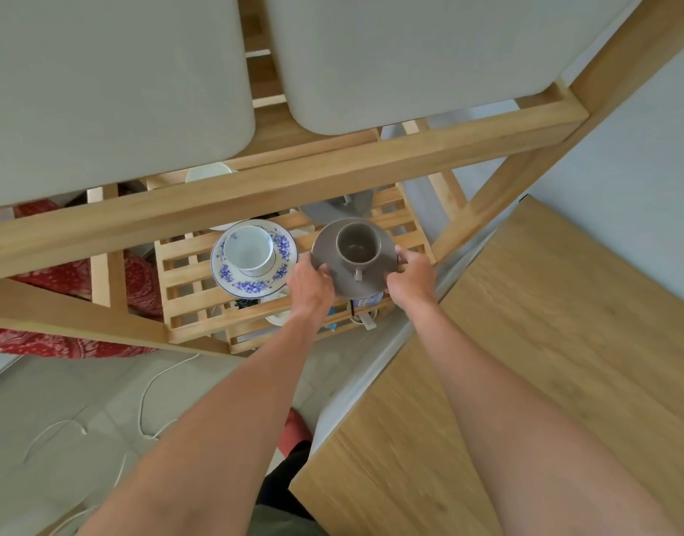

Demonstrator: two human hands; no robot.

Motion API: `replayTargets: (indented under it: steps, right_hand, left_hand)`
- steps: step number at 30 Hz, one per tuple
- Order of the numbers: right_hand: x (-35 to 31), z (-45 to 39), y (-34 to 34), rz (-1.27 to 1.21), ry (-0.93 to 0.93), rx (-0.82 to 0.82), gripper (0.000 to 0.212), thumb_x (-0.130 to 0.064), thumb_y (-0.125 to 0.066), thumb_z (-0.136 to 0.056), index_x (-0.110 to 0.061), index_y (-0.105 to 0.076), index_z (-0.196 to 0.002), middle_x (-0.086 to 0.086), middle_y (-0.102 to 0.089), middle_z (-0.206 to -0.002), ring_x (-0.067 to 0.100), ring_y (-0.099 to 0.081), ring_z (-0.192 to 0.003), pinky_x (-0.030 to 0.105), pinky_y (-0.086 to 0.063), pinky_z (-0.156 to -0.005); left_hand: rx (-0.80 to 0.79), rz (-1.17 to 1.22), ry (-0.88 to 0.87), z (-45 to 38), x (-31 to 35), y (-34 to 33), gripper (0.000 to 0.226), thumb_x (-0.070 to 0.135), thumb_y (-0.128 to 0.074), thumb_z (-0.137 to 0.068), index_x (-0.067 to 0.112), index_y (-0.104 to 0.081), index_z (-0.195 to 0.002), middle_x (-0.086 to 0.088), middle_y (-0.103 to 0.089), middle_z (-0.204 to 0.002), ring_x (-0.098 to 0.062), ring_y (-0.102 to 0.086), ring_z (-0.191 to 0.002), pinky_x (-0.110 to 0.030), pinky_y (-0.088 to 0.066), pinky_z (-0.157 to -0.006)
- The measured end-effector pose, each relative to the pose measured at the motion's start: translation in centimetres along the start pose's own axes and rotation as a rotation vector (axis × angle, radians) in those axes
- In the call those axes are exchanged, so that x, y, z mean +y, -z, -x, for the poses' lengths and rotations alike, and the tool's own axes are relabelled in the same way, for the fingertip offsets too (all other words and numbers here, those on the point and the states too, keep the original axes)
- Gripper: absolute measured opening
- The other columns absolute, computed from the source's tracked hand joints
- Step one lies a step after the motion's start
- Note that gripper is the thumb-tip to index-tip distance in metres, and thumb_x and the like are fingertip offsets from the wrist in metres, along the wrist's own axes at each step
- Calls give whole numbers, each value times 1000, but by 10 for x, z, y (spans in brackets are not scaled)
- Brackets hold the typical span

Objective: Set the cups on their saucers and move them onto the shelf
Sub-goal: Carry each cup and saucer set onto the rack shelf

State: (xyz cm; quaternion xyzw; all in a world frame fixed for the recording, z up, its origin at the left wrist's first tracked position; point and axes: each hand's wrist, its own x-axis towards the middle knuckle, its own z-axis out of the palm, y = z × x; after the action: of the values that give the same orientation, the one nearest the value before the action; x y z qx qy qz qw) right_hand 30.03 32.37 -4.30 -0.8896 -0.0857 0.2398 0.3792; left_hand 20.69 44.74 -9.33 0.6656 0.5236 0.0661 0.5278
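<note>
**Head view: second cup and saucer going onto the shelf**

Head view shows the slatted wooden shelf [406, 230] with a white cup [248, 249] already sitting on its blue-flowered saucer [255, 261], resting on the slats. That set looks finished.

Just beside it on the right, a grey cup [358, 243] stands upright on a grey saucer [353, 261], its handle pointing toward the person. The left hand [311, 282] pinches the saucer's left rim and the right hand [410, 272] pinches its right rim, fingers closed on the edge. Whether the saucer already rests on the slats or hangs just above them cannot be told.

My judgement: both cups are paired with saucers, and what remains is letting go of the grey set. The table [545, 361] at right shows no further cups in view.
</note>
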Motion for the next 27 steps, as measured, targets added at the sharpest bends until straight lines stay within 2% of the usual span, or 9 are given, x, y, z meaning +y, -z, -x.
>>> replayTargets:
  steps: [2,5,8,10,13,17,23,25,27]
  right_hand:
    - [0,-5,-1,6,12,3,46,19,-51,-82,-4,-68,-119,5,-68,-105,24,-64,-99,43,-59,-89]
    - [-2,-9,-1,38,20,-1,43,17,-52,-85,-4,-67,-118,11,-70,-115,24,-62,-107,26,-52,-89]
    - [-3,-7,1,27,12,4,43,18,-49,-84,0,-66,-120,13,-69,-118,27,-61,-114,28,-51,-90]
    - [1,-7,1,26,11,0,40,17,-49,-80,-2,-69,-109,13,-71,-108,30,-64,-106,37,-57,-90]
    - [6,-6,4,34,5,-20,31,17,-48,-75,-3,-67,-89,13,-68,-89,34,-66,-92,45,-61,-74]
    - [7,-5,7,20,-8,-36,31,18,-50,-80,-4,-68,-94,4,-65,-84,27,-66,-87,40,-62,-75]
    - [2,-13,-2,55,15,-32,27,17,-49,-75,-3,-65,-83,11,-69,-84,28,-66,-85,42,-62,-71]
    - [2,-14,-2,60,20,-31,28,19,-48,-74,-2,-64,-83,11,-68,-83,23,-62,-77,35,-59,-65]
    - [3,-15,-2,68,28,-37,27,19,-47,-74,0,-63,-83,11,-66,-81,19,-53,-73,24,-49,-55]
  left_hand:
    - [-3,-5,-1,-2,5,1,25,13,-53,-101,13,-58,-125,-5,-57,-116,-27,-58,-111,-52,-61,-83]
    - [-16,-6,15,-5,12,1,25,10,-50,-103,8,-58,-126,-8,-57,-117,-24,-60,-105,-48,-63,-78]
    - [-8,-17,6,-5,11,0,22,10,-50,-103,8,-58,-123,-9,-57,-117,-25,-59,-106,-50,-63,-79]
    - [-12,-9,13,-2,10,-2,20,10,-50,-102,11,-59,-120,-9,-56,-118,-28,-57,-110,-52,-62,-79]
    - [-9,-7,31,3,9,-4,21,12,-50,-101,14,-60,-119,-9,-57,-113,-31,-56,-111,-56,-59,-85]
    - [8,-20,36,7,12,-4,22,12,-52,-100,11,-64,-119,-9,-61,-107,-29,-59,-103,-55,-60,-84]
    - [41,-29,41,6,17,2,20,14,-57,-100,7,-67,-116,-9,-66,-107,-27,-66,-94,-48,-64,-74]
    - [28,-26,50,6,17,2,20,13,-57,-101,6,-66,-117,-10,-66,-107,-27,-68,-91,-46,-65,-70]
    - [29,-19,48,7,18,2,21,13,-56,-101,6,-65,-119,-10,-65,-107,-26,-67,-92,-45,-65,-69]
